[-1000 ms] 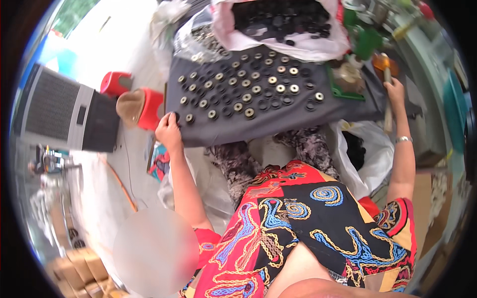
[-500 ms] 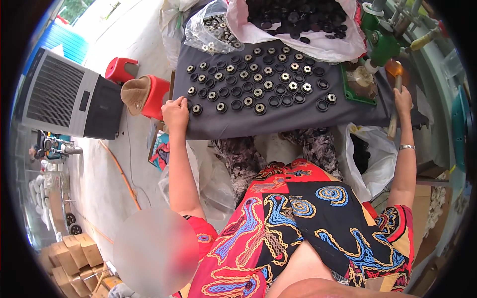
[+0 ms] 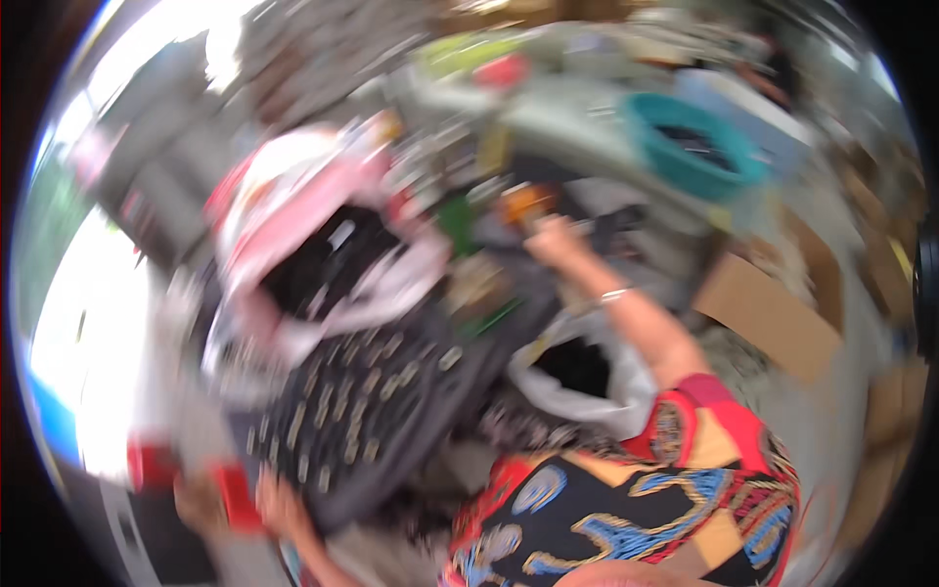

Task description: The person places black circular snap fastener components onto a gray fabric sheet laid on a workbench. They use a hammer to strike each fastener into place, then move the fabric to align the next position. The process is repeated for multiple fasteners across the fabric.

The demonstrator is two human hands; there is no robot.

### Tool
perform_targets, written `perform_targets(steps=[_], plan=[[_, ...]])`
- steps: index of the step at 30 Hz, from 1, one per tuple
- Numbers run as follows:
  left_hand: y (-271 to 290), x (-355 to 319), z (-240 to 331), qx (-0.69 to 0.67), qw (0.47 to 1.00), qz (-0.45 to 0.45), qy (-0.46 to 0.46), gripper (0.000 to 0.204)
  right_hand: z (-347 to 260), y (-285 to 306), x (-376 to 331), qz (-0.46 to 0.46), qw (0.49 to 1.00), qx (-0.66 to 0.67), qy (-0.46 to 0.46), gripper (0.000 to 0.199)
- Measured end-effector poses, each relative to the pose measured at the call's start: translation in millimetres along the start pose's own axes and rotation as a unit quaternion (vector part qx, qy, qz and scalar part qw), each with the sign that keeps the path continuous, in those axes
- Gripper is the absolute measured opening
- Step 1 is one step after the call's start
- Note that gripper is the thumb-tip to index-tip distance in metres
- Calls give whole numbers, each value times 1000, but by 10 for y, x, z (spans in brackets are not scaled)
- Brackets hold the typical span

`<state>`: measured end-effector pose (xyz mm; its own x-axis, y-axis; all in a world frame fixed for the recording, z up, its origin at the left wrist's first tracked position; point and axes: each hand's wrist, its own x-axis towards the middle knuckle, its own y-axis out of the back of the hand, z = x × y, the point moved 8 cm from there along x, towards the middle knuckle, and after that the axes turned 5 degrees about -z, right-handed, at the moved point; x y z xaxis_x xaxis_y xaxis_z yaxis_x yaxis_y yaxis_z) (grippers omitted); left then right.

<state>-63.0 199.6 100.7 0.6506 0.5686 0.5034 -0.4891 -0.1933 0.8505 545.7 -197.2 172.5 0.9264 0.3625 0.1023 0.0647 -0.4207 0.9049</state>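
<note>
Everything is smeared by motion. My right hand (image 3: 559, 245) is closed round the handle of a mallet with an orange head (image 3: 528, 203), beside the green machine (image 3: 455, 225). My left hand (image 3: 280, 504) is at the near left edge of the dark-clothed table (image 3: 337, 507); its fingers are too blurred to read. Rows of small black rings and metal-centred round parts (image 3: 347, 401) lie on the cloth, their details lost in the blur.
A pinkish-white sack (image 3: 391, 298) of black pieces stands at the table's far side. A white bag (image 3: 631, 396) with black contents is below the table edge. Rightward are a teal basin (image 3: 646, 147) and cardboard box (image 3: 768, 318); a red stool (image 3: 235, 497) is at left.
The view has swung to the right and blurred, bringing the teal basin and cardboard boxes into sight. The table now appears tilted and further left. My right hand still holds the mallet.
</note>
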Motion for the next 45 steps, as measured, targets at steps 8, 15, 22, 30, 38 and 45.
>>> perform_targets(steps=[8, 15, 22, 30, 38, 45], plan=[[202, 423, 695, 129, 991, 9, -28, 31, 410, 135, 123, 80, 995, 58, -4, 35], [195, 390, 602, 104, 994, -11, 9, 31, 466, 48, 87, 81, 995, 66, 0, 35], [231, 328, 496, 135, 990, -21, 34, 31, 322, -28, 144, 114, 990, 81, 30, 30], [-15, 367, 254, 74, 993, -67, 60, 39, 548, -104, 192, 62, 996, -4, 64, 43], [190, 202, 142, -8, 994, 26, 104, 36, 273, 154, 30, 96, 987, 13, 129, 42], [602, 460, 772, -69, 984, 151, 58, 27, -578, 1787, 59, 291, 827, 361, 318, 35]])
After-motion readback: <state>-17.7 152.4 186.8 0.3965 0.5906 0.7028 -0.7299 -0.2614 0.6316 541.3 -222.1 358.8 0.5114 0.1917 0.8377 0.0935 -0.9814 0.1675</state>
